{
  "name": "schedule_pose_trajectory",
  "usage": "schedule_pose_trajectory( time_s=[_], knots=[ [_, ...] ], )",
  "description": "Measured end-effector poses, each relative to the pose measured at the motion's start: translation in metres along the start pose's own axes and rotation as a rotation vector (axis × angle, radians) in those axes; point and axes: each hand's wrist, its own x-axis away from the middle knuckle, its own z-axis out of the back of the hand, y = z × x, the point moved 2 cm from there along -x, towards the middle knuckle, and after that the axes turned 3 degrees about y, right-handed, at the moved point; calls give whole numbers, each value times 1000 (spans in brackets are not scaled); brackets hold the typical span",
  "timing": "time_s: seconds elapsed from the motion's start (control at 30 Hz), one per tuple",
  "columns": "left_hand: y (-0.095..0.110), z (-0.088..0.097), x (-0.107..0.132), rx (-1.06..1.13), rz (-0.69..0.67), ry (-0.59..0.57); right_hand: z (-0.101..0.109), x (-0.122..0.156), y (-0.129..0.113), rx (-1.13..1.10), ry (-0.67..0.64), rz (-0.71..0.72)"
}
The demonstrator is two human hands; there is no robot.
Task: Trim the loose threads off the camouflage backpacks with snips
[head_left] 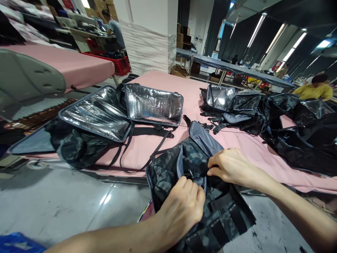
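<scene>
A dark camouflage backpack with grey lining hangs partly over the near edge of the pink-covered table. Its front panel, with black webbing loops, droops toward the floor. My left hand is closed at the bag's opening, beside a black cord with a small toggle. What lies inside those fingers is hidden. To the right, my right hand pinches the dark fabric of the same backpack near its grey flap. Both hands are close together, with the bag between them.
Two bags with silver foil lining lie open at the left of the table. More camouflage bags crowd its right side, straps loose. A grey chair stands at left. Persons sit farther back, one in a yellow top.
</scene>
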Motion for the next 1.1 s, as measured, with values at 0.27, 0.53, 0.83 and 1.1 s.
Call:
schedule_pose_trajectory(
  time_s=[0.27, 0.53, 0.83, 1.1],
  knots=[
    [0, 1, 1, 2, -10, -22, 1, -5, -13, 11, -51, -7],
    [0, 0, 2, 17, 4, -59, -3, 0, -14, -19, -49, 13],
    [0, -7, 6, 26, 20, -6, -42, -19, 36, -679, 407, -377],
    [-62, 13, 6, 447, 241, -61, -73, -41, 15, -1197, 282, -327]
  ],
)
